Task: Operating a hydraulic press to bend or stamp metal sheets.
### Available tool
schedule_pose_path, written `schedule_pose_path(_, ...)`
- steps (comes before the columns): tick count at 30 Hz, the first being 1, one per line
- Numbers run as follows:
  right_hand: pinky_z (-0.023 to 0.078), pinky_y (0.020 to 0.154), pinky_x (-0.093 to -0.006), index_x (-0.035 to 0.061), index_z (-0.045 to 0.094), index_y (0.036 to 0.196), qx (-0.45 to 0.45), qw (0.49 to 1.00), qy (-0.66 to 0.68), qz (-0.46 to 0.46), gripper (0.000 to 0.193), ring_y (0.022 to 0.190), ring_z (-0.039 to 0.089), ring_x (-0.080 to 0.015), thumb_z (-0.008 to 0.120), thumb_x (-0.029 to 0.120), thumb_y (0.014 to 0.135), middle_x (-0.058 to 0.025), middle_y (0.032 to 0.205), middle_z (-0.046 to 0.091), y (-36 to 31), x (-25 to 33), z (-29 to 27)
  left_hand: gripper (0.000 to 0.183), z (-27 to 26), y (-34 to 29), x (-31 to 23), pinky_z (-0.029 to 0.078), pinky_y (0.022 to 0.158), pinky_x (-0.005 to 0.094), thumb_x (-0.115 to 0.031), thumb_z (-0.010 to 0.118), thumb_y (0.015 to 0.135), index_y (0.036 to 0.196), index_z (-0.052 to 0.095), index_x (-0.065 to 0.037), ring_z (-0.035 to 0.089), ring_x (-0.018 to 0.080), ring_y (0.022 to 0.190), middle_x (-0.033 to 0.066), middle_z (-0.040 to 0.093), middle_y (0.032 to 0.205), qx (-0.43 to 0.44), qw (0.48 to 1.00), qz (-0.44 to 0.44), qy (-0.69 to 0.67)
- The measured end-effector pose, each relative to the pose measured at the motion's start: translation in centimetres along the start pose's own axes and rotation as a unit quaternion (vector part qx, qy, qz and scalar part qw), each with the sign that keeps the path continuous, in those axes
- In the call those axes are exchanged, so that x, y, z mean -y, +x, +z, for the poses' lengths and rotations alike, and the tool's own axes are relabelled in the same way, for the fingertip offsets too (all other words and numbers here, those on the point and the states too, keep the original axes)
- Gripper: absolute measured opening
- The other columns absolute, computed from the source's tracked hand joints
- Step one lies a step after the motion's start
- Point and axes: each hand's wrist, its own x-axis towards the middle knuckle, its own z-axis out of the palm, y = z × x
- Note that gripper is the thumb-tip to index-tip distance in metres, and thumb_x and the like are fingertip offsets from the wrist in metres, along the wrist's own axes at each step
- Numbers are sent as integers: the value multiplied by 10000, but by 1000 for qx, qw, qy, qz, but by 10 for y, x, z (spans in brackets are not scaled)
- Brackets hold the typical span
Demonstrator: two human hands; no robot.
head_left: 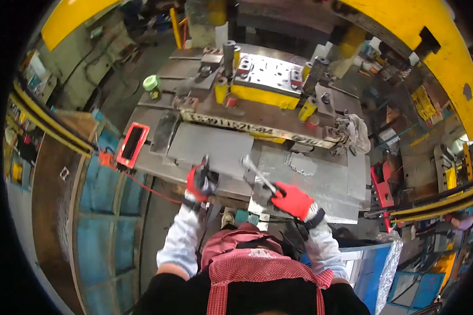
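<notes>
Silver tool (260, 176) is in the right hand (294, 201), tilted, with its far end over the right side of the gray sheet (213, 144); the red glove is closed around its near end. The left hand (201, 182) is by the sheet's front edge, but I cannot tell if its fingers hold anything. Big dark numbers run along a pale bar (257, 129) behind the sheet

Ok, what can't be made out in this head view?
All in the head view:
Red and dark gloved left hand: too blurred to tell whether it grips anything.
Silver metal tool: lower end hidden by the red gloved right hand.
Green topped container: contents too small to tell.
Large yellow metal frame: cut off by the upper edge.
</notes>
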Motion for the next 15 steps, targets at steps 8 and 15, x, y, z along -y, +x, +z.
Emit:
schedule_pose_path(8, 437, 737, -294, 95, 436, 1241, 74, 993, 90, -26, 534, 775, 541, -159, 591, 187, 739, -90, 885, 585, -66, -36, 5, 238, 2, 72, -51, 465, 777, 318, 21, 478, 830, 1062, 525, 39, 584, 228, 867, 125, 600, 962, 186, 844, -204, -461)
schedule_pose_path(15, 415, 653, -225, 85, 430, 1255, -55, 964, 258, -38, 531, 679, 417, -80, 587, 106, 748, 18, 720, 408, -39, -18, -1, 221, 71, 193, -25, 462, 646, 303, -15, 618, 683, 894, 556, 7, 568, 170, 716, 83, 587, 800, 287, 872, 70, -391)
